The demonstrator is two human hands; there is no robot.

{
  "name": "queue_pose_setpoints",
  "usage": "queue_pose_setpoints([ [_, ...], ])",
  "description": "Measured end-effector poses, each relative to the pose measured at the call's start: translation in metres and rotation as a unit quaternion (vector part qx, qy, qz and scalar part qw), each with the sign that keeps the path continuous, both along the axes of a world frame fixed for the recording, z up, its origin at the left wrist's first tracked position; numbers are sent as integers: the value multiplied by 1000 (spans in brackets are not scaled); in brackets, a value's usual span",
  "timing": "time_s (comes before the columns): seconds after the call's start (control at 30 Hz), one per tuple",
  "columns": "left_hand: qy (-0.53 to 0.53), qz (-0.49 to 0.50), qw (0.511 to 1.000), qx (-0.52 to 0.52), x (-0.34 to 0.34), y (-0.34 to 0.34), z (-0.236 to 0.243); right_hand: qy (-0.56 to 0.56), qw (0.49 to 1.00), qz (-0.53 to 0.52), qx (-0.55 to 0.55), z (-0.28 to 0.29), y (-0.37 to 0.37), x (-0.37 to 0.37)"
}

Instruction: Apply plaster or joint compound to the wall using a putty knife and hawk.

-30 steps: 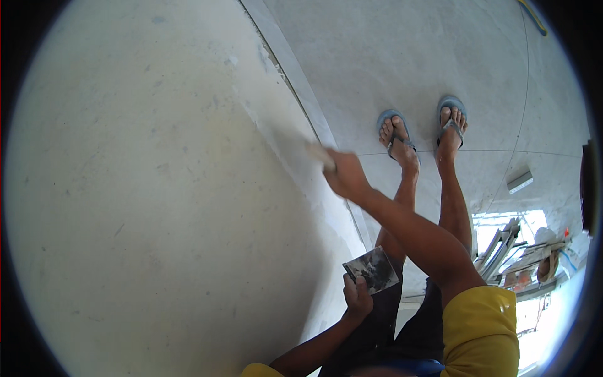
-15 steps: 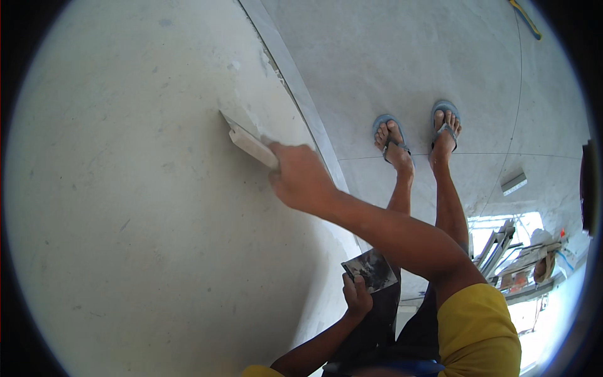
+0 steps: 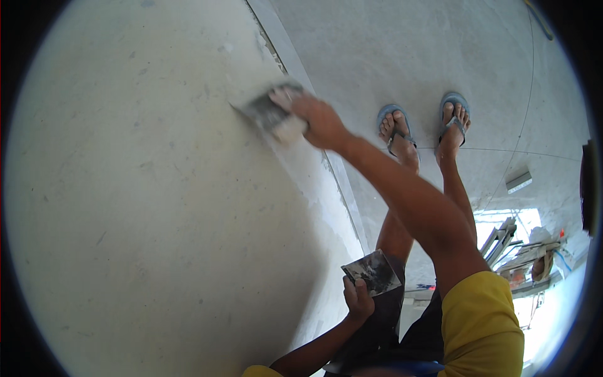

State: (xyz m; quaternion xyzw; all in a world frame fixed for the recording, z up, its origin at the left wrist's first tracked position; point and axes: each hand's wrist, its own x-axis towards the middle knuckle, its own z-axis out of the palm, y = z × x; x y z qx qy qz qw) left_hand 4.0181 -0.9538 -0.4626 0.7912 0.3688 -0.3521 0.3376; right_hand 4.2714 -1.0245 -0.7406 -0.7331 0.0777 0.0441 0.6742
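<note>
My right hand (image 3: 319,120) grips a wide putty knife (image 3: 265,110), its broad metal blade against the pale wall (image 3: 157,188) near the wall's bottom edge. Motion smears both the blade and my fingers. Lower down, close to my legs, my left hand (image 3: 358,300) is closed on a flat square scraper plate (image 3: 375,274). Dark and whitish smears mark the face of that plate. A whiter, smoother-looking strip (image 3: 308,182) runs along the wall below the putty knife.
A grey skirting strip (image 3: 344,188) follows the foot of the wall. My sandalled feet stand on the grey tiled floor (image 3: 377,50). Farther right are a small grey block (image 3: 519,183), a yellow-handled tool (image 3: 540,20) and a pile of metal profiles and debris (image 3: 534,257).
My right hand has moved up and right toward the skirting, and the putty knife has turned so its broad face shows. My left hand stays nearly where it was.
</note>
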Motion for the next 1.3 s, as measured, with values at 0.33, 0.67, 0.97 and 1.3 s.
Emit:
queue_pose_setpoints([
  [0.33,-19,56,997,-46,-28,10,-7,132,976,100,141,52,57,-195],
  [0.67,7,9,999,49,-102,20,-2,142,980,-117,72,51,27,-76],
  [0.97,102,-38,993,33,-182,23,-5,116,987,7,112,144,131,-158],
  [1.3,10,-106,994,29,-205,61,-4,-116,973,-182,-83,17,21,-6],
])
